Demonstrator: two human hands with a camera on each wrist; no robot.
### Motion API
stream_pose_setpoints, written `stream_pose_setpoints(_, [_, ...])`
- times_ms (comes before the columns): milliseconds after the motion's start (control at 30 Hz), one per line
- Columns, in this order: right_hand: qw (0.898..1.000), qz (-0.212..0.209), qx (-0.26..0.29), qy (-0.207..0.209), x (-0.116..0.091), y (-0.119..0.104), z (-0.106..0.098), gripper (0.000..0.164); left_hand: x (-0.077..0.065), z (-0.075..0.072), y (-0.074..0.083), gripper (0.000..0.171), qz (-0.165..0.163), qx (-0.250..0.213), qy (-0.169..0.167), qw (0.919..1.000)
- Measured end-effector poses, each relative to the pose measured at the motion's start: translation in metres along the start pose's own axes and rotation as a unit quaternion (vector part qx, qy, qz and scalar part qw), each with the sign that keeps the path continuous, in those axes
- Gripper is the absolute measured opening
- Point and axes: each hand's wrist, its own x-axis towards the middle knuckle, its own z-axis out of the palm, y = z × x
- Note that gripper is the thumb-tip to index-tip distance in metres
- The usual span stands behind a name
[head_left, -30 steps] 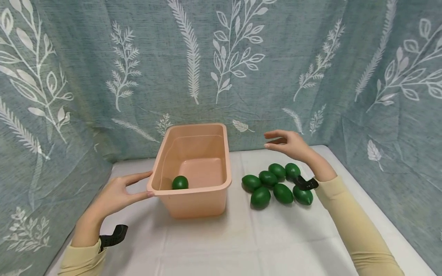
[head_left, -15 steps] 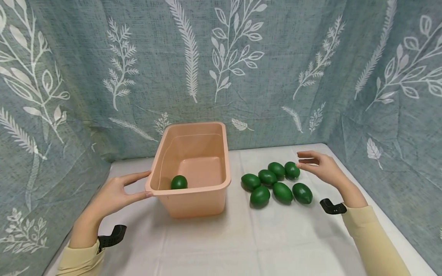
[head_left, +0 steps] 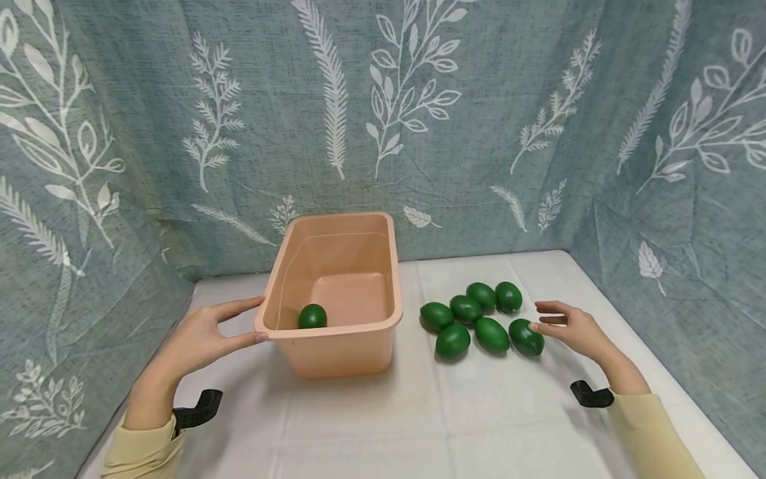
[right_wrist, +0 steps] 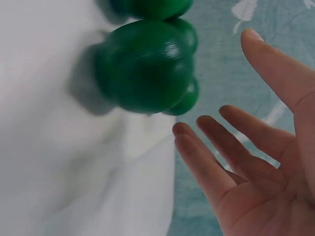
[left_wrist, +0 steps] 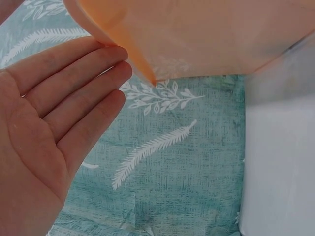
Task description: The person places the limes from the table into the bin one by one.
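A peach-coloured plastic bin [head_left: 344, 352] stands on the white cloth, one glossy dark green lime-shaped fruit [head_left: 312, 317] lying in its near left corner. The left hand [head_left: 200, 338] touches the bin's left rim with straight fingers and thumb; the left wrist view shows the fingertips against that rim. Beyond the bin's right side, several more such green fruits lie in a cluster. The right hand [head_left: 576, 330] hovers just right of the nearest right fruit [head_left: 526, 337], fingers and thumb spread apart, nothing between them. In the right wrist view a fruit [right_wrist: 147, 66] sits before the fingertips.
White cloth [head_left: 371, 426] covers the table. A blue-green curtain [head_left: 269, 100] with white leaf prints hangs behind and along both sides. Other green fruits [head_left: 492, 334] lie between the bin and the right hand, some touching one another.
The right hand has moved right and down from above the back of the fruit cluster to beside its right end. The left hand and the bin have stayed in place.
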Motion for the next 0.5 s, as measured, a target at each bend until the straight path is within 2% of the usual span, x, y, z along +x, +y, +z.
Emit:
stream_pose_setpoints(200, [0.999, 0.022, 0.007, -0.026, -0.005, 0.011, 0.010, 0.074, 0.000, 0.000, 0.001, 0.062, 0.007, -0.003, 0.002, 1.0000])
stream_pose_setpoints(500, [0.998, 0.034, -0.004, -0.047, -0.003, 0.009, 0.023, 0.077, 0.000, 0.000, -0.002, 0.062, 0.008, -0.025, -0.002, 0.9997])
